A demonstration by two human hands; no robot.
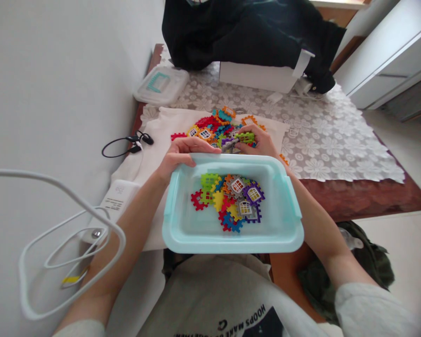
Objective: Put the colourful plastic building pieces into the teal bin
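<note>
A pale turquoise plastic tub (182, 238) is close in front of me, tilted toward me, with a small heap of interlocking building pieces (231, 201) in it. My left hand (182, 152) is closed at the tub's far left corner, thumb over the rim and fingers stretched along its far edge. Its fingertips are close to a grey building piece (229, 145); whether they touch it I cannot tell. Beyond the far rim, my right hand (258, 140) pinches a green building piece (245, 137) beside the grey one. Behind both hands lies a larger colourful pile of building pieces (205, 131).
A white cloth (175, 121) lies under the pile on a lace-covered table (347, 140). A clear lid (161, 85), black earphones (135, 142) and a white power strip (117, 199) are on the left. A black cloth (252, 32) drapes over a white box (256, 76) behind. A white cable (73, 194) loops at left.
</note>
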